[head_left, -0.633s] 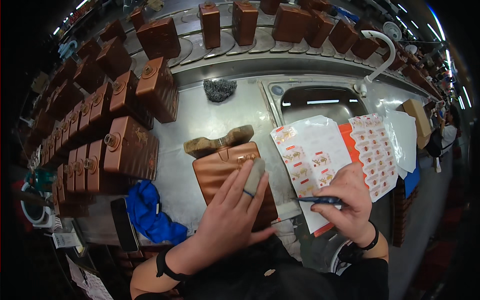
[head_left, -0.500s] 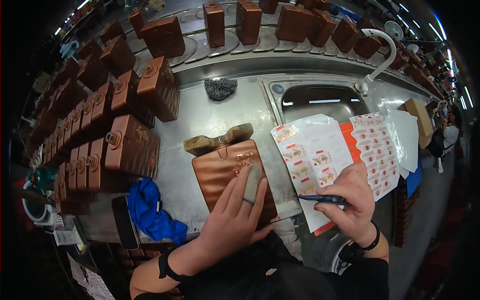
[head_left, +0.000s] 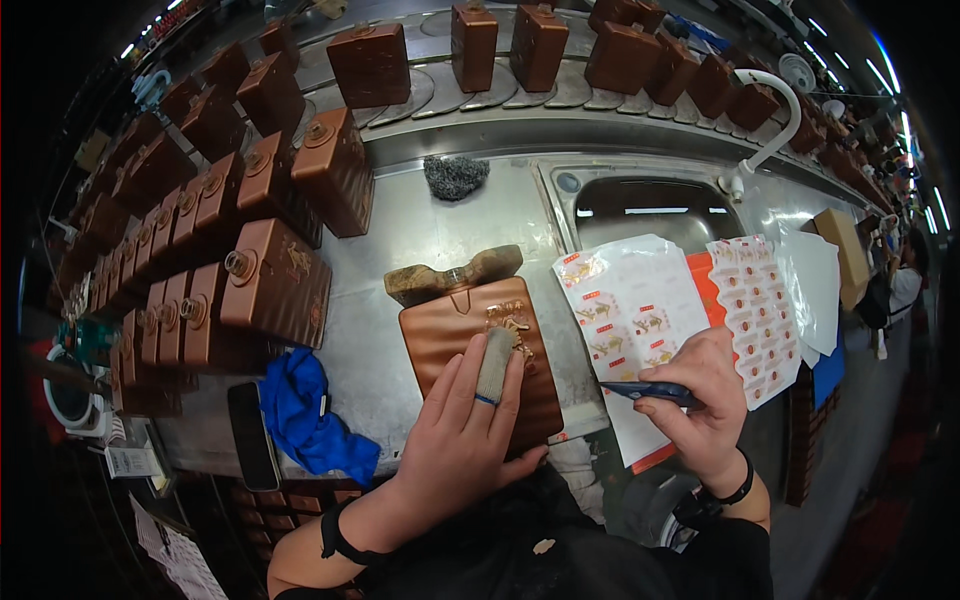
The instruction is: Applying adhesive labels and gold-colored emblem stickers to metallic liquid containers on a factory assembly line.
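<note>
A copper-brown flat bottle (head_left: 440,340) lies on its broad side, its neck resting in the notch of a worn brown block (head_left: 413,284). My left hand (head_left: 455,420) is spread flat over the bottle's face, and a grey cloth cover (head_left: 495,367) wraps one finger. The tip of that covered finger touches the bottle beside a raised gold figure sticker (head_left: 518,335). My right hand (head_left: 700,400) is closed around dark blue tweezers (head_left: 655,392), pointing left above a white sticker sheet (head_left: 640,300). Whether the tweezer tips hold anything is too small to tell.
Several brown bottles (head_left: 275,275) crowd the left side, and more ride a plated conveyor (head_left: 440,95) at the back. A sink (head_left: 650,205) with a white tap (head_left: 795,105), a black scouring pad (head_left: 455,178), blue cloth (head_left: 305,410), phone (head_left: 253,437) and second sticker sheet (head_left: 755,310) surround the bottle.
My left hand's covered finger has slid slightly toward me, baring more of the gold sticker. The conveyor bottles have moved right. The whole view has shifted a little; my right hand keeps its hold.
</note>
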The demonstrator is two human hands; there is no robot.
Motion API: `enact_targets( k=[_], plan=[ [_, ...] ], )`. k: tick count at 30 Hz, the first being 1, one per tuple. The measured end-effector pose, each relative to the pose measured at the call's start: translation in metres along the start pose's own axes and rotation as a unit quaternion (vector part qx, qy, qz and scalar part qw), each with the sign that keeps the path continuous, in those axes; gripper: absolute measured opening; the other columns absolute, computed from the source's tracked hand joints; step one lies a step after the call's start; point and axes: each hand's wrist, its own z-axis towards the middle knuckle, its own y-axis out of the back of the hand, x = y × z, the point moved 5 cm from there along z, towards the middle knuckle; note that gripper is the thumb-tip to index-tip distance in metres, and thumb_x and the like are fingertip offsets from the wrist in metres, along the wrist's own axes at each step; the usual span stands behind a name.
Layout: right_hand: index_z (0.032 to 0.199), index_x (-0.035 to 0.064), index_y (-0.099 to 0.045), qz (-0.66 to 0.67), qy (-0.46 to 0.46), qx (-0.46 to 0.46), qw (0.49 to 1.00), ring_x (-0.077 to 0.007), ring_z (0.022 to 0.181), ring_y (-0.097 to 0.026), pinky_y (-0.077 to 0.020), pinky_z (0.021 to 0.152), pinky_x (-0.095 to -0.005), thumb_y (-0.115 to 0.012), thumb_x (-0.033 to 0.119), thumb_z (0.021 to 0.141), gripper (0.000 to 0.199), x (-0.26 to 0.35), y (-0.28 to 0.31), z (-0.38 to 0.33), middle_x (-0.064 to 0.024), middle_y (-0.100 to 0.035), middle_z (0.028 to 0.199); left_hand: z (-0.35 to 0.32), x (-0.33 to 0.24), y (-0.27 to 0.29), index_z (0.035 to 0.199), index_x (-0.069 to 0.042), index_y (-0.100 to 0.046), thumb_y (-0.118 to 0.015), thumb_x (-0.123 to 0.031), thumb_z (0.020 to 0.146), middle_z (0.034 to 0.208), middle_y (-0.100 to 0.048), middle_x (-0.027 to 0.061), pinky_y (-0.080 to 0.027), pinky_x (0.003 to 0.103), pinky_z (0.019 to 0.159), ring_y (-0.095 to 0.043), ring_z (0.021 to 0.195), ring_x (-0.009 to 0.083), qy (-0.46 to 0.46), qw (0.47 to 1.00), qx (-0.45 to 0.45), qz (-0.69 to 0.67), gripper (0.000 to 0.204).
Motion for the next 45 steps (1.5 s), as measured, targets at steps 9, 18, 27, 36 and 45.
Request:
enact_targets(
  k=[9, 18, 27, 36, 45],
  plan=[
    [0.097, 0.0070, -0.076, 0.021, -0.040, -0.013, 0.999, -0.0208, 0.082, -0.047, -0.0384, 0.074, -0.0332, -0.087, 0.009, 0.072, 0.028, -0.008, -0.008, -0.001, 0.0004, -0.061, 0.078, 0.026, 0.011, 0.001, 0.145, 0.004, -0.048, -0.082, -0.055, 0.072, 0.145, -0.049, 0.0268, -0.035, 0.051, 0.117, -0.042, 0.142, 0.0410, -0.017, 0.997, 0.020, -0.069, 0.100],
    [0.098, 0.0071, -0.076, 0.008, -0.059, -0.019, 0.998, -0.0208, 0.082, -0.048, -0.0391, 0.075, -0.0331, -0.087, 0.009, 0.071, 0.029, -0.016, -0.005, -0.008, 0.0006, -0.064, 0.080, 0.027, 0.006, 0.004, 0.140, 0.004, -0.054, -0.079, -0.057, 0.074, 0.142, -0.052, 0.0245, -0.037, 0.048, 0.116, -0.040, 0.142, 0.0388, -0.003, 0.998, 0.044, -0.053, 0.093],
    [0.098, 0.0071, -0.076, 0.009, -0.051, -0.032, 0.998, -0.0208, 0.083, -0.048, -0.0395, 0.074, -0.0325, -0.088, 0.009, 0.071, 0.030, -0.022, -0.005, -0.008, -0.0003, -0.064, 0.084, 0.022, 0.006, 0.003, 0.143, 0.005, -0.052, -0.071, -0.061, 0.080, 0.105, -0.066, 0.0198, -0.034, 0.048, 0.119, -0.040, 0.139, 0.0346, -0.002, 1.000, -0.003, 0.016, 0.093],
    [0.098, 0.0073, -0.076, 0.012, -0.063, -0.036, 0.997, -0.0204, 0.082, -0.048, -0.0389, 0.073, -0.0323, -0.088, 0.009, 0.071, 0.029, -0.023, -0.005, -0.010, -0.0005, -0.060, 0.081, 0.020, 0.004, 0.000, 0.146, -0.002, -0.052, -0.071, -0.056, 0.080, 0.097, -0.065, 0.0124, -0.039, 0.045, 0.116, -0.042, 0.133, 0.0313, -0.064, 0.998, -0.009, -0.002, 0.087],
    [0.096, 0.0059, -0.076, 0.005, -0.071, -0.048, 0.996, -0.0205, 0.082, -0.048, -0.0377, 0.073, -0.0324, -0.088, 0.009, 0.070, 0.029, -0.021, 0.001, -0.016, -0.0013, -0.059, 0.080, -0.014, -0.004, -0.004, 0.126, -0.004, -0.069, -0.079, -0.054, 0.075, 0.111, -0.062, 0.0137, -0.050, 0.042, 0.101, -0.046, 0.126, 0.0281, -0.057, 0.981, -0.101, 0.154, 0.072]
  ],
)
